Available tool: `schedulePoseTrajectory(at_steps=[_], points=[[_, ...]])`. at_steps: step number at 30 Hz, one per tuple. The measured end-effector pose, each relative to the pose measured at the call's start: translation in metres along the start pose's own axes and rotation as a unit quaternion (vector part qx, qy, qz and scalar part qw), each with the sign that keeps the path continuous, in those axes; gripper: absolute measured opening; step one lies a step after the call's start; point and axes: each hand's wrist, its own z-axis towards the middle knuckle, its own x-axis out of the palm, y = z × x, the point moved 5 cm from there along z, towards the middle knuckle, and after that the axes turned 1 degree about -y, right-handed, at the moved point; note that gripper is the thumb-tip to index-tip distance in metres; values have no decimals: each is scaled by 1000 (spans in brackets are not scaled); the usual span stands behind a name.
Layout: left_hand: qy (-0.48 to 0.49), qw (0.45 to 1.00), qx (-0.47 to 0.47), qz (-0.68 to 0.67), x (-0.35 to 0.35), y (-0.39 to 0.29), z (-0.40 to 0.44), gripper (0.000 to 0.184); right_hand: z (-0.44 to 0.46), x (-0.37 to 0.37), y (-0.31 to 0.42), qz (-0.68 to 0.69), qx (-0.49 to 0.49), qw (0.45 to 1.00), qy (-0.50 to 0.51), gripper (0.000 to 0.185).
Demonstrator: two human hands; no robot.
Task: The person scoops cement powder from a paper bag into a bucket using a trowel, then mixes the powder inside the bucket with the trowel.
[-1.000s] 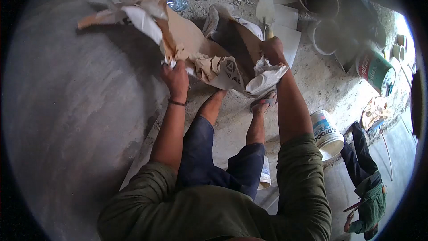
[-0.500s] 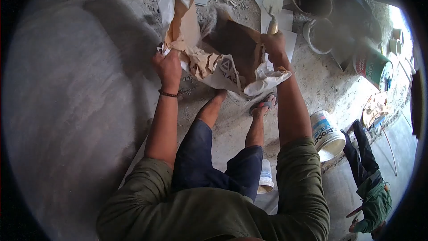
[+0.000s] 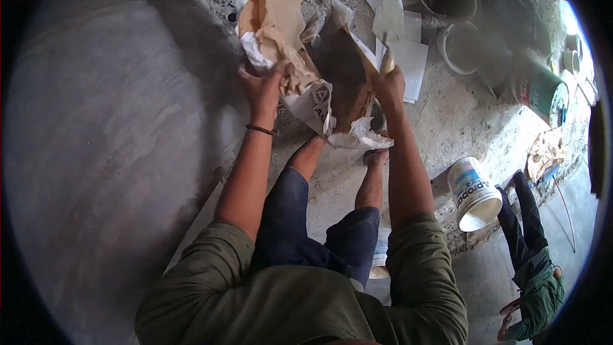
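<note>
A torn paper sack, white and printed outside with brown paper layers inside, hangs between my two hands, its mouth wide and dark within. My left hand is closed on the crumpled brown and white paper at the sack's left side, thumb over the folds. In my right hand is a trowel, held by its pale handle with the blade pointing away from me. That same hand is against the sack's right edge; whether its fingers also pinch the paper is hidden. The sack's bottom and contents cannot be made out.
Beyond the trowel lie flat pale tiles. To the right are a dark bucket, a white tub, a green and red bucket and a tipped white bucket. Another person is at the lower right.
My hands have come closer together, the left moving right and slightly down. The sack's mouth has narrowed between them, and the trowel has dropped a little in view.
</note>
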Motion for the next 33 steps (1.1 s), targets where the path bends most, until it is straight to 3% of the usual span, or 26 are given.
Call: schedulePoseTrajectory(at_steps=[2, 3, 5, 6, 9, 11, 12, 14, 16, 20, 23, 24, 27, 30, 31, 33], points=[[-5, 1000, -14, 28, 13, 25, -14, 73, -4, 3, 6, -23, 15, 999, 34, 47], [69, 992, -85, -62, 23, 30, -16, 69, -1, 3, 6, -35, 23, 998, 49, 47], [213, 922, -221, -236, 43, 30, -15, 59, 9, 14, -13, -9, 17, 997, 81, 49], [178, 935, -208, -227, 44, 43, -7, 37, 9, 17, -17, -17, 9, 997, 80, 48], [23, 971, -196, -133, 38, 40, 13, 23, 6, 11, -12, 10, 28, 997, 75, 41], [22, 979, -138, -148, 35, 29, 29, 17, 20, 9, -17, 53, 53, 995, 67, 38], [49, 981, -63, -178, 42, 56, 58, 14, 27, 7, -19, 93, 65, 991, 76, 37], [47, 985, 142, 91, 42, 55, 72, 14, 42, 0, -12, 169, 77, 978, 98, 36], [-5, 990, 45, -137, 42, -19, 53, 9, 46, -9, 12, 143, 39, 986, 77, 33], [18, 984, 6, -179, 41, 5, 80, 5, 19, -26, 36, 191, 36, 979, 62, 32], [36, 982, 169, -80, 40, -64, 70, 4, 9, -28, 36, 213, 18, 975, 61, 32], [16, 990, 130, -59, 44, -88, 68, 7, 7, -32, 37, 217, 7, 974, 58, 33], [63, 979, 187, -46, 63, -123, 73, 10, -23, -39, 47, 246, -13, 969, -1, 24], [114, 943, 302, -85, 83, -158, 73, 10, -54, -19, 35, 313, 9, 948, -55, 28], [111, 903, 414, 22, 90, -170, 73, 9, -63, -13, 32, 328, 15, 942, -70, 29], [98, 758, 604, 227, 116, -188, 75, 10, -72, 17, 9, 313, 22, 942, -118, 33]])
